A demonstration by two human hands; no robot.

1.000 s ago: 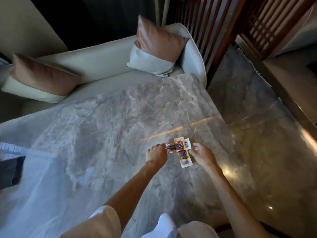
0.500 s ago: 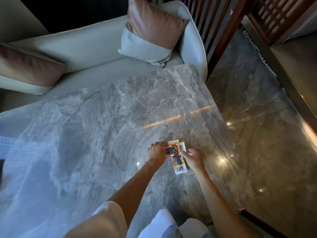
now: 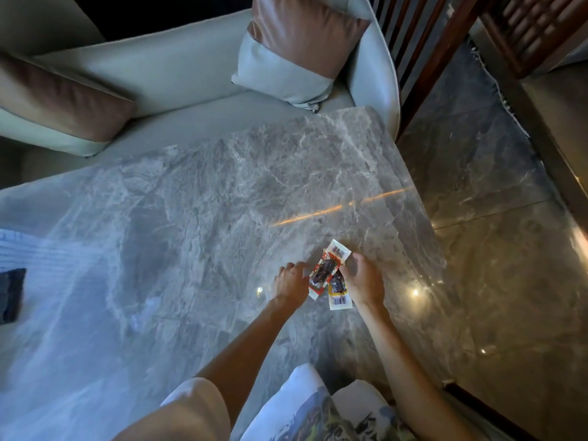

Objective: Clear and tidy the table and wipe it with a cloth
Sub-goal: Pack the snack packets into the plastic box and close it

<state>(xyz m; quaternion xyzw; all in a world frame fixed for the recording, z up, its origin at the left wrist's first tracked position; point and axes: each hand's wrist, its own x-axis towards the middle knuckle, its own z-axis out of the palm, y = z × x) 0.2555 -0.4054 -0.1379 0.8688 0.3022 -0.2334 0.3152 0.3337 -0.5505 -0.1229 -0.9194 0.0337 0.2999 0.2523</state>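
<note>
On the grey marble table (image 3: 197,237), near its right edge, lie two small snack packets with dark contents showing through clear windows: a red-trimmed packet (image 3: 322,271) overlapping a yellow-trimmed packet (image 3: 338,286) whose barcode end points toward the person. The left hand (image 3: 291,283) rests knuckles-up just beside the red-trimmed packet, fingers curled at its left edge; whether they pinch the wrapper cannot be told. The right hand (image 3: 362,280) curls over the right side of the yellow-trimmed packet, thumb and fingers touching it, though a firm grip is not clear. At the table's far left edge sits a dark flat object (image 3: 11,296). Beyond the table stands a pale sofa (image 3: 178,74) with two brown-and-grey cushions (image 3: 296,46). To the right is glossy stone floor (image 3: 496,256).
</note>
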